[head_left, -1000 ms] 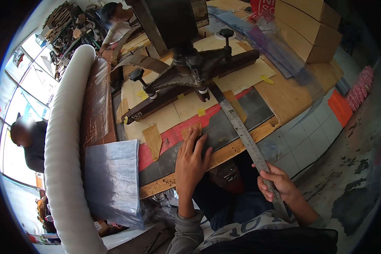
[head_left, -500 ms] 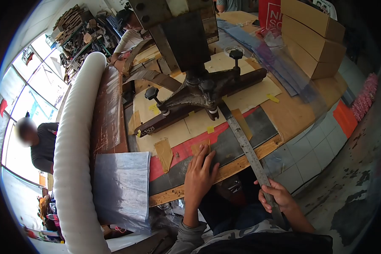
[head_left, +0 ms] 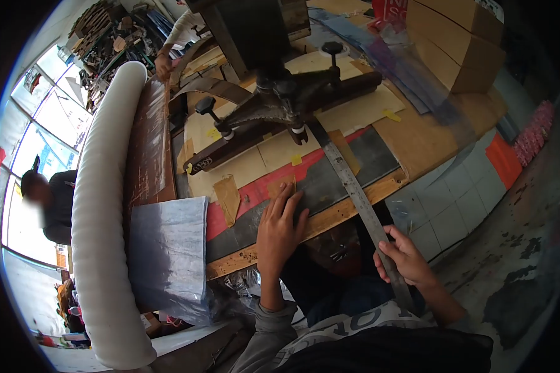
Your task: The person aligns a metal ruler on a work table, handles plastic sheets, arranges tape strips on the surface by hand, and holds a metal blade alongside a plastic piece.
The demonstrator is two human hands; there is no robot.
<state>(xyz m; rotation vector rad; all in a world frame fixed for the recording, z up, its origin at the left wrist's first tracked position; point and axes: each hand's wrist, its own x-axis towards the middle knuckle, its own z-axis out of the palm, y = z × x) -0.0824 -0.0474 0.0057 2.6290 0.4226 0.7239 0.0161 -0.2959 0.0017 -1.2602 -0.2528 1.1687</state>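
My right hand (head_left: pixel 406 258) is closed around the near part of a long, flat metal bar (head_left: pixel 356 193). The bar slants away over the table edge, and its far end meets the dark iron crossbar (head_left: pixel 280 121) of a press; whether it is fixed there I cannot tell. My left hand (head_left: pixel 280 227) lies with fingers stretched out on the dark mat (head_left: pixel 320 199), fingertips by a piece of brown tape at the red strip (head_left: pixel 246 199). Under the crossbar, pale board (head_left: pixel 246 168) is held with tape pieces.
A white foam roll (head_left: pixel 102 217) stands along the left side, beside a plastic-wrapped blue-grey packet (head_left: pixel 168 248). Cardboard boxes (head_left: pixel 451 46) and plastic film are at the back right. One person (head_left: pixel 59 205) is at the left; another's hand (head_left: pixel 163 65) is behind the table.
The whole view has shifted, so the table and press sit higher and farther left. Both my hands keep their places on the mat and bar. The far person's head has left view.
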